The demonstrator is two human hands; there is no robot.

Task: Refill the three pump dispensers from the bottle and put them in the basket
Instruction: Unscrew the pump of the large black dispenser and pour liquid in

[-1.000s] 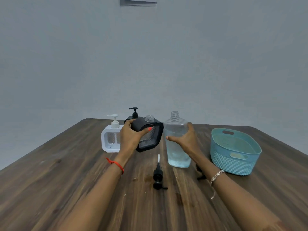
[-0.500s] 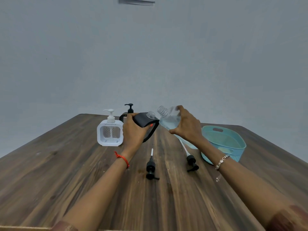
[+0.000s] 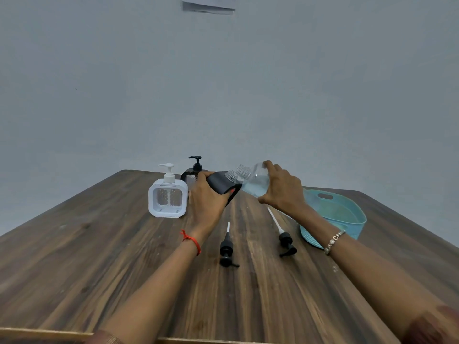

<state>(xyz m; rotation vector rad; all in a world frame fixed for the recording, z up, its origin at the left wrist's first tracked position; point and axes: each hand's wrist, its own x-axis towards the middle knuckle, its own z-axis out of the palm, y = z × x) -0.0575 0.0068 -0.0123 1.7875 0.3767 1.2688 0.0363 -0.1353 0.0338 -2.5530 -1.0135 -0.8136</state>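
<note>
Left hand (image 3: 207,198): wrapped around a tilted black square dispenser (image 3: 221,182) with open clear neck.
Right hand (image 3: 282,188): clasps a clear plastic bottle (image 3: 254,180) of pale liquid, tipped, mouth at the dispenser's neck.
White square pump dispenser (image 3: 168,198): upright on the dark wooden table (image 3: 99,256).
Second black pump dispenser (image 3: 193,172): behind it.
Two loose black pump heads (image 3: 227,249): lying near the forearms.
Teal woven plastic basket (image 3: 347,214): on the right.

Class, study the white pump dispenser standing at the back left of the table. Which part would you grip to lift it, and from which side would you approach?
Grip the white pump dispenser by its square body, probably across the two flat side walls, coming from the near side. It stands upright with bare table in front; the slim pump head on top looks a poorer hold.
</note>
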